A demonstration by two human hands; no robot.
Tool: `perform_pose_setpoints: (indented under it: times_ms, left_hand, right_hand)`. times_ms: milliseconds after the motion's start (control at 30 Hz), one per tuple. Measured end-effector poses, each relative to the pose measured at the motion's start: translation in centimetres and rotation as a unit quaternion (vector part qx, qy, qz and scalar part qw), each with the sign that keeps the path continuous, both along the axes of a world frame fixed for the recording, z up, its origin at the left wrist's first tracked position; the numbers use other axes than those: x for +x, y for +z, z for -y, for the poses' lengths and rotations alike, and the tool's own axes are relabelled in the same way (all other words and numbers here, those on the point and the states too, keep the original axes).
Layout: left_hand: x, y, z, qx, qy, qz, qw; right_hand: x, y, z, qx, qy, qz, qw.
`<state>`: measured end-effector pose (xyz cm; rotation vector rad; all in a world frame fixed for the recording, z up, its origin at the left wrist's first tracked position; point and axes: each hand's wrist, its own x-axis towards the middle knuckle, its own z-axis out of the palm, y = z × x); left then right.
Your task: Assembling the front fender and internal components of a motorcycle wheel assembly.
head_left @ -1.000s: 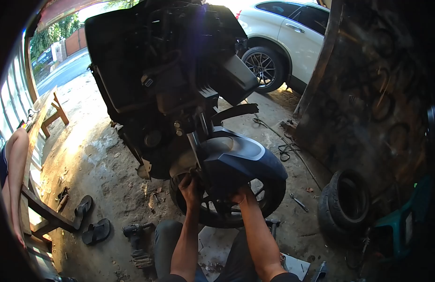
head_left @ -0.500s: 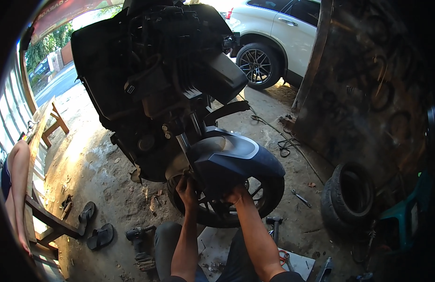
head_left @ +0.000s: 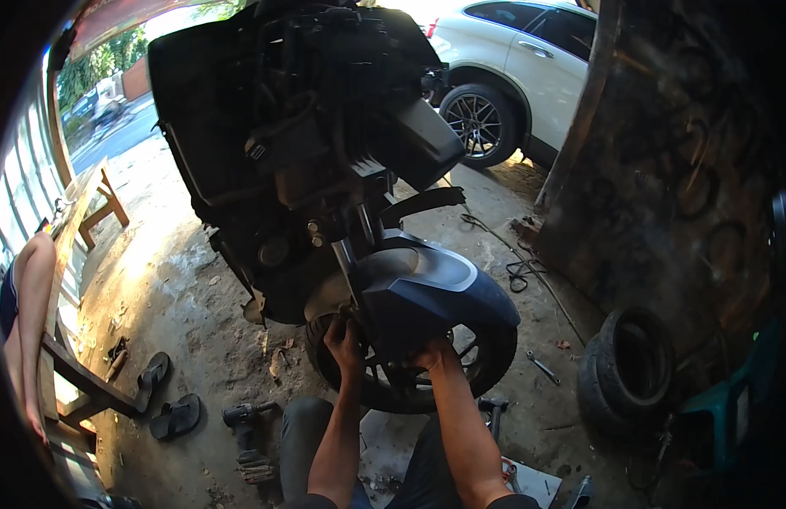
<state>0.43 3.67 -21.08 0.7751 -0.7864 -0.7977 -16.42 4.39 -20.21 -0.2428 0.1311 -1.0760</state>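
Note:
In front of me stands a motorcycle with its front end stripped, showing the dark inner body (head_left: 240,170) and the fork tube (head_left: 344,261). A blue-grey front fender (head_left: 448,284) sits over the front wheel (head_left: 503,360). My left hand (head_left: 345,341) reaches up beside the fork's lower part, under the fender's rear edge. Its fingers are drawn together against something small that I cannot make out. My right hand (head_left: 428,355) goes in at the wheel below the fender, near the spokes; shadow and the fender hide its fingers.
Two loose tyres (head_left: 626,360) and a green plastic chair (head_left: 724,416) stand at right. A wrench (head_left: 543,368) lies near the wheel. At left are a cordless power tool (head_left: 250,428), sandals (head_left: 176,416), and a wooden bench (head_left: 87,386) with a person's bare leg (head_left: 30,314). Behind is a white car (head_left: 528,72).
The view has shifted slightly, so the motorcycle and car appear a little farther right. Both hands stay at nearly the same spots by the fork and wheel. Something blurred now passes on the road.

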Motion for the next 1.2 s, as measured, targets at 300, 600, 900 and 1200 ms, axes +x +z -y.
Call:
perform_pose_setpoints:
  times_ms: [300, 600, 900, 1200]
  left_hand:
    - [0.1, 1.6, -0.9, 0.007, -0.014, -0.028, 0.999]
    - [-0.3, 2.5, -1.4, 0.007, -0.039, -0.034, 0.999]
    - [0.4, 1.9, -1.1, 0.012, -0.018, -0.022, 1.000]
    - [0.0, 2.9, -1.4, 0.043, -0.097, -0.078, 0.991]
  right_hand:
    - [0.6, 1.2, -0.6, 0.003, -0.037, -0.035, 0.999]
    - [0.1, 1.5, -0.8, -0.021, -0.005, -0.047, 0.999]
    - [1.4, 3.0, -1.0, 0.013, -0.061, -0.067, 0.996]
    - [0.4, 2.0, -0.4, -0.002, -0.038, -0.037, 0.999]
